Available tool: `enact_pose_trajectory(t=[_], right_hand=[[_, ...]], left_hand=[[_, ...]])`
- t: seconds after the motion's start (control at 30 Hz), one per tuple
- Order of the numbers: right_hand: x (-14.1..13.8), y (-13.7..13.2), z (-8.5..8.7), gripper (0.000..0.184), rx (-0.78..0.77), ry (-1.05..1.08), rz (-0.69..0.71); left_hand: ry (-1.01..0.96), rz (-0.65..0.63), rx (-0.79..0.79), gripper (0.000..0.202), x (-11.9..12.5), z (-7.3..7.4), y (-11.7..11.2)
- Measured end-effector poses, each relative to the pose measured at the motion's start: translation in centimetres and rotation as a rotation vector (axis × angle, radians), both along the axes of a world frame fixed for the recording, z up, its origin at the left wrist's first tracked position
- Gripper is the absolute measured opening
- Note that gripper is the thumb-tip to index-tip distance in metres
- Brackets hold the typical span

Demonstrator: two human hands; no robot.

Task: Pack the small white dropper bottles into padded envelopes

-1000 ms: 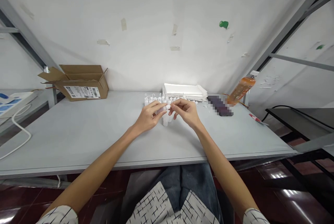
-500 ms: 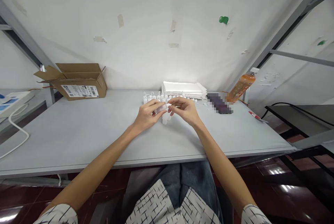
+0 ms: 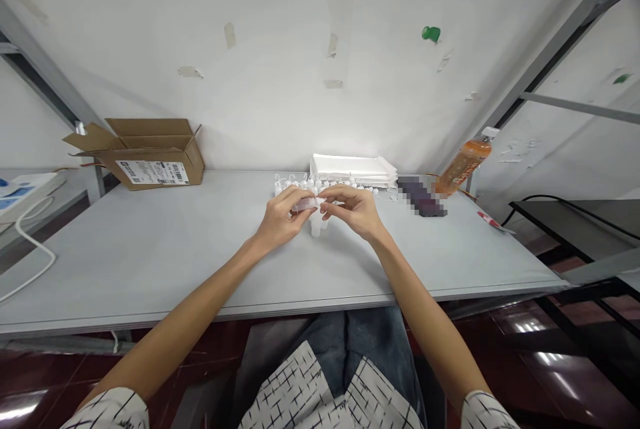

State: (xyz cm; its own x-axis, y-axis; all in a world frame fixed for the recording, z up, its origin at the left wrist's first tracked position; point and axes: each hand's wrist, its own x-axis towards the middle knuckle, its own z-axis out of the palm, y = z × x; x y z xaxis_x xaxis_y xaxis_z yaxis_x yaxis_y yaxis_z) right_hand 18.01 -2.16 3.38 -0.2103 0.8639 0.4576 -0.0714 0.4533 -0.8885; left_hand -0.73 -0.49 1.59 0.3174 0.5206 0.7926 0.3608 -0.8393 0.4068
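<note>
Between thumb and fingers, my left hand (image 3: 280, 218) grips a small translucent plastic bottle (image 3: 304, 204), lying sideways with its top toward the right. The fingertips of my right hand (image 3: 356, 210) are pinched on the white cap (image 3: 321, 200) at that end, partly covering it. Just below the hands, another small white bottle (image 3: 315, 226) rests on the table. Behind the fingers stand several similar small bottles (image 3: 286, 182) with looped caps, partly hidden by my hands. Several small white caps (image 3: 374, 191) lie to the right of them.
A stack of white trays (image 3: 353, 168) sits against the wall. An open cardboard box (image 3: 155, 166) is on the left of the grey table (image 3: 200, 249). To the right are a blurred dark object (image 3: 423, 197), an orange drink bottle (image 3: 463, 166) and a red-white wrapper (image 3: 493, 220).
The held bottle has turned to lie more level, and more of its side shows between my left fingers. My hands stay in nearly the same place.
</note>
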Motion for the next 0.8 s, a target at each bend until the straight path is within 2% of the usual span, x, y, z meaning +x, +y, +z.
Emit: enact_pose_trajectory(t=[0.23,0.4,0.63,0.8], right_hand=[[0.05,0.12,-0.13,0.023,0.015,-0.023,-0.029],[0.02,0.12,-0.23,0.024,0.029,-0.044,-0.031],[0.05,0.17,-0.26,0.023,0.027,-0.043,-0.054],[-0.07,-0.08,0.05,0.025,0.006,-0.049,-0.076]], left_hand=[[0.107,0.039,-0.134,0.027,-0.05,-0.83,0.26],[0.174,0.077,-0.116,0.026,-0.21,-0.71,0.07],[0.247,0.045,-0.132,0.027,-0.33,-0.02,-0.30],[0.222,0.043,-0.096,0.029,-0.32,0.08,-0.26]])
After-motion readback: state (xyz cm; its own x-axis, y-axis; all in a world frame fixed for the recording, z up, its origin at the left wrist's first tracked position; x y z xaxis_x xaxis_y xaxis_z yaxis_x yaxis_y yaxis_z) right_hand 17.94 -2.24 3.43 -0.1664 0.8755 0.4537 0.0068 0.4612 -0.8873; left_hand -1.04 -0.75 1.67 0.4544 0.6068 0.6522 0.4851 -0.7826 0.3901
